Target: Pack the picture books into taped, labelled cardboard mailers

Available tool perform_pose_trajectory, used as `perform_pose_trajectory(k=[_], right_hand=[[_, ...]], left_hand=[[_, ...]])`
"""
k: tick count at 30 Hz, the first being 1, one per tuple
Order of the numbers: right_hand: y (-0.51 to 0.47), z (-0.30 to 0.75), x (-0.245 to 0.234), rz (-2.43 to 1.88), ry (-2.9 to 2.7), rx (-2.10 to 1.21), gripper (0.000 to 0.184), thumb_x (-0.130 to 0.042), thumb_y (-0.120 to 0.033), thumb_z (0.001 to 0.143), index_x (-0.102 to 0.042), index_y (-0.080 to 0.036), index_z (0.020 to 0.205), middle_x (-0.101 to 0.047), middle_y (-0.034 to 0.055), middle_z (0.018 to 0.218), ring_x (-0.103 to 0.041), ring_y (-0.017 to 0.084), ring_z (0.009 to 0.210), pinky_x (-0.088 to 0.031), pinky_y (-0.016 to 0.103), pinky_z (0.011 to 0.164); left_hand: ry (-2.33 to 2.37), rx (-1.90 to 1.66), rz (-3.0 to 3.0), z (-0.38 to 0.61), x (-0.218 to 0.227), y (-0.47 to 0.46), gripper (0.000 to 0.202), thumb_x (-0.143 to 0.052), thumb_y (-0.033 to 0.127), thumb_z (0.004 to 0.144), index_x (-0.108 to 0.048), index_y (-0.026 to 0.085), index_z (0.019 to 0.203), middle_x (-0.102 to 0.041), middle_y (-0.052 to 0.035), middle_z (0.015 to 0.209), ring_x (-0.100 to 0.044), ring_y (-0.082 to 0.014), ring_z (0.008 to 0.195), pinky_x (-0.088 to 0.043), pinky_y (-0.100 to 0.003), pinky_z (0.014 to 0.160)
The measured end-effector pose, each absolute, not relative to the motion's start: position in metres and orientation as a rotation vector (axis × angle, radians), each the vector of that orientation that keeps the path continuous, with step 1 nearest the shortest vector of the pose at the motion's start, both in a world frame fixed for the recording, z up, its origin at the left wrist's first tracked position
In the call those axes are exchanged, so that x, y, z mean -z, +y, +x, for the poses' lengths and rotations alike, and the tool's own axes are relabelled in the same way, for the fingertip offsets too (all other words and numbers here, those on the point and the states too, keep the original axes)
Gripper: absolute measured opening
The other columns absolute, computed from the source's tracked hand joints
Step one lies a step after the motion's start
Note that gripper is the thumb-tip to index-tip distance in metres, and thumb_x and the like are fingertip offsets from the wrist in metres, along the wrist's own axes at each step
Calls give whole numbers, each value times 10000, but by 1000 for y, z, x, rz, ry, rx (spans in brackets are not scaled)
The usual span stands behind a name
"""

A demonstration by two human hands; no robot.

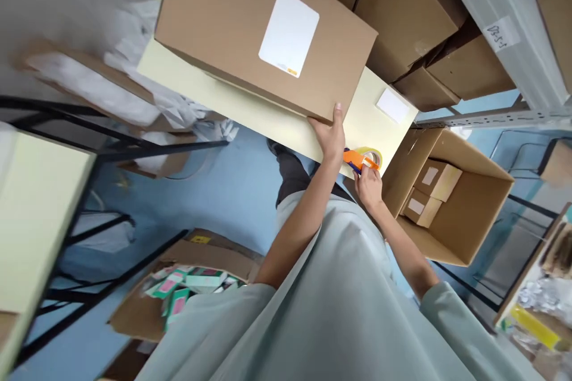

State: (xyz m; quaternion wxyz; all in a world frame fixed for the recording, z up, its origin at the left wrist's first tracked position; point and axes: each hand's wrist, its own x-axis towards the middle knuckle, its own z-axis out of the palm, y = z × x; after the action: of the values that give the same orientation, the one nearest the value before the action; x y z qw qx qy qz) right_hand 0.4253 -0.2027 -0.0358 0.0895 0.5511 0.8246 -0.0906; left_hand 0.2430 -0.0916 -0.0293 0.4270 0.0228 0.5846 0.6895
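A large closed cardboard box point(214, 18) with a white label point(289, 33) on its face rests at an angle on the pale yellow tabletop point(366, 95). My left hand point(329, 136) grips the box at its near right corner, one finger up on the labelled face and others along the lower edge. Close beside it, my right hand point(370, 186) is closed around an orange and blue tape dispenser point(355, 158) loaded with a yellowish tape roll. The dispenser is at the table's near edge, and my fingers partly cover it.
An open carton point(487, 208) holding small boxes point(431, 184) stands on the right. More cartons point(406, 6) fill the shelf behind the table. At lower left is a carton of green-and-white packets point(187, 283). Black metal frames point(134, 152) stand on the left. A white label point(392, 105) lies on the tabletop.
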Motion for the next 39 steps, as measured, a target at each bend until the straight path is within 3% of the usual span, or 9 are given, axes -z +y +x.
perform_pose_trajectory(k=[4, 10, 13, 21, 26, 31, 37, 39], right_hand=[[-208, 402, 36, 1528, 2541, 408, 325, -420, -303, 1139, -641, -81, 1224, -750, 203, 975, -672, 332, 937, -523, 450, 941], [-224, 346, 32, 1267, 2680, 643, 390, -329, -59, 1070, -653, -18, 1282, -756, 215, 1049, -677, 324, 974, -480, 453, 979], [-225, 332, 24, 1220, 2689, 661, 426, -300, -14, 1054, -648, -6, 1300, -764, 199, 1033, -692, 304, 953, -475, 429, 950], [-220, 425, 15, 1449, 2579, 768, 379, -406, -13, 1009, -648, -37, 1300, -790, 209, 1066, -724, 294, 961, -491, 430, 987], [-157, 496, 22, 1513, 2583, 601, 304, -413, -80, 1056, -642, -98, 1256, -805, 167, 1035, -735, 269, 930, -501, 423, 967], [-49, 472, 30, 1282, 2703, 303, 342, -306, -94, 1121, -599, -26, 1284, -787, 130, 1128, -715, 175, 1019, -466, 318, 1020], [-37, 461, 35, 1135, 2681, 295, 307, -386, -102, 1076, -591, -70, 1303, -786, 125, 1035, -731, 233, 935, -532, 399, 982], [-59, 468, 37, 1146, 2645, 336, 306, -384, -88, 1057, -600, -75, 1272, -778, 115, 990, -729, 233, 900, -536, 404, 979]], left_hand=[[1535, -1563, 203, 185, 33, -130, 643, -910, 563, 869, -661, 180, 1322, -701, -183, 1504, -642, -291, 1470, -461, -446, 1297], [1602, -1328, 358, 91, 18, -184, 577, -952, 510, 773, -722, 231, 1223, -741, -117, 1441, -643, -287, 1463, -544, -414, 1201], [1621, -1290, 407, 80, 17, -190, 565, -945, 498, 754, -718, 236, 1201, -750, -108, 1406, -654, -288, 1443, -575, -404, 1150], [1663, -1193, 425, 87, 14, -188, 574, -903, 549, 775, -674, 267, 1220, -721, -108, 1448, -668, -292, 1422, -608, -421, 1069], [1738, -1078, 546, 90, 8, -185, 566, -815, 643, 845, -650, 285, 1251, -746, -115, 1408, -688, -274, 1398, -607, -407, 1054], [1723, -1105, 509, 96, 4, -182, 531, -836, 591, 813, -670, 258, 1192, -749, -136, 1388, -704, -279, 1369, -611, -402, 1056], [1757, -1143, 494, 63, -1, -187, 498, -826, 517, 813, -646, 279, 1211, -749, -112, 1382, -710, -265, 1351, -618, -404, 1065], [1817, -1082, 554, 40, -4, -184, 547, -802, 506, 825, -627, 296, 1299, -741, -118, 1398, -710, -264, 1355, -596, -431, 1122]])
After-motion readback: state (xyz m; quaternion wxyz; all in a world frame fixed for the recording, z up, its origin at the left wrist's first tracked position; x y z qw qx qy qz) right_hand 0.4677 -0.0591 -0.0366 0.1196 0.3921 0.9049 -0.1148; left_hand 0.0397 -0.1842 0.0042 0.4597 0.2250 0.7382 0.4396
